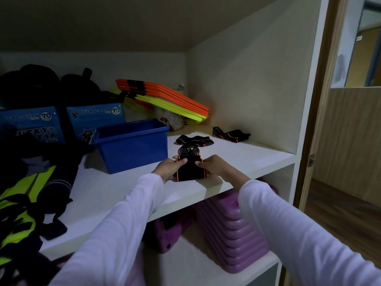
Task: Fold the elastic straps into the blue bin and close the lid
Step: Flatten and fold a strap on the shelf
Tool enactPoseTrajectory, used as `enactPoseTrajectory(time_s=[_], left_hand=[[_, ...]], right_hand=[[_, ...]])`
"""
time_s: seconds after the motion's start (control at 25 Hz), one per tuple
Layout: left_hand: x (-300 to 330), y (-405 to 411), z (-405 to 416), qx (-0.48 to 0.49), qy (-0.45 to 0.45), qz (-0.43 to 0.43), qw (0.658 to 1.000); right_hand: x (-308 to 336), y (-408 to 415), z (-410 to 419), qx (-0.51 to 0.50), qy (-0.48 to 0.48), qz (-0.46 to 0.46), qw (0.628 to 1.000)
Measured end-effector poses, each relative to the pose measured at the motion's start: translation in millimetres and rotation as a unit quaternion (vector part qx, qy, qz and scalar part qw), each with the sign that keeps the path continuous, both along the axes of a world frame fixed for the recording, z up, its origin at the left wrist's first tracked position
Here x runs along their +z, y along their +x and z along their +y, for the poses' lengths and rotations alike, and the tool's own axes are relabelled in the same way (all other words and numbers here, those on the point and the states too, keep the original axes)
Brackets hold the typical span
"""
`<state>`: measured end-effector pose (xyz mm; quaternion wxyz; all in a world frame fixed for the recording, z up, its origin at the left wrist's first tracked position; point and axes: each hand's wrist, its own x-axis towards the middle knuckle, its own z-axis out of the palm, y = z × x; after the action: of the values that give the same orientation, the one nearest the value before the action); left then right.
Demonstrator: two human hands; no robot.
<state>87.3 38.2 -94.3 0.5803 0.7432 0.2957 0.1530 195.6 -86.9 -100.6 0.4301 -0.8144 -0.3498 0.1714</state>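
Near the shelf's front edge, the left hand (168, 168) and right hand (212, 165) pinch a folded black-and-orange elastic strap (190, 167) from either side, thumbs on top, fingers curled beneath, both arms reaching forward in white sleeves. Just left of the fingers stands the open blue bin (132, 145). Beyond it, blue boxes (94, 116) read "LUCKY STAR 70".

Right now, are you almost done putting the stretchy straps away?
Not yet. The blue bin stands open and looks empty, though its floor is hidden. The left hand and right hand are folding one strap. Two more straps wait on the shelf. No lid is visible.
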Motion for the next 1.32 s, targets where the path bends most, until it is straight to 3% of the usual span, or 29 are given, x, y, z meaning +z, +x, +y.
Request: enactPoseTrajectory(time_s=[0.32, 0.48, 0.6, 0.68, 0.76, 0.84, 1.0, 1.12, 1.32], left_hand=[[2.5, -1.7, -1.1, 0.019, -0.061, -0.015, 0.998], [0.4, -2.0, -2.1, 0.034, -0.02, -0.022, 0.999], [-6.1, -0.4, 1.9, 0.049, 0.072, -0.028, 0.996], [-7.7, 0.3, 2.0, 0.041, 0.208, -0.035, 0.977], [-7.4, 0.0, -1.0, 0.01, 0.34, -0.04, 0.939], [-6.7, -1.8, -4.0, -0.034, 0.401, -0.019, 0.915], [-7.6, -10.2, 4.1, -0.12, 0.397, 0.053, 0.909], [-7.2, -13.0, 6.5, -0.131, 0.405, 0.062, 0.903], [-8.2, -14.6, 1.6, -0.082, 0.318, 0.007, 0.945]], right_hand=[[-1.3, -1.3, 3.2, -0.014, -0.016, 0.015, 1.0], [-1.2, -7.9, 3.6, -0.029, -0.006, -0.042, 0.999], [-5.3, -10.1, 2.7, -0.034, 0.05, -0.179, 0.982], [-6.8, -12.5, 3.9, 0.006, 0.052, -0.238, 0.97], [-7.8, -11.7, 3.3, 0.027, 0.035, -0.235, 0.971], [-5.6, -10.2, -4.5, 0.056, 0.007, -0.205, 0.977], [-5.1, -9.0, -13.6, 0.093, -0.041, -0.174, 0.979], [-4.3, -8.0, -9.6, 0.084, -0.024, -0.178, 0.98], [4.1, 0.3, -10.0, 0.087, -0.003, -0.1, 0.991]])
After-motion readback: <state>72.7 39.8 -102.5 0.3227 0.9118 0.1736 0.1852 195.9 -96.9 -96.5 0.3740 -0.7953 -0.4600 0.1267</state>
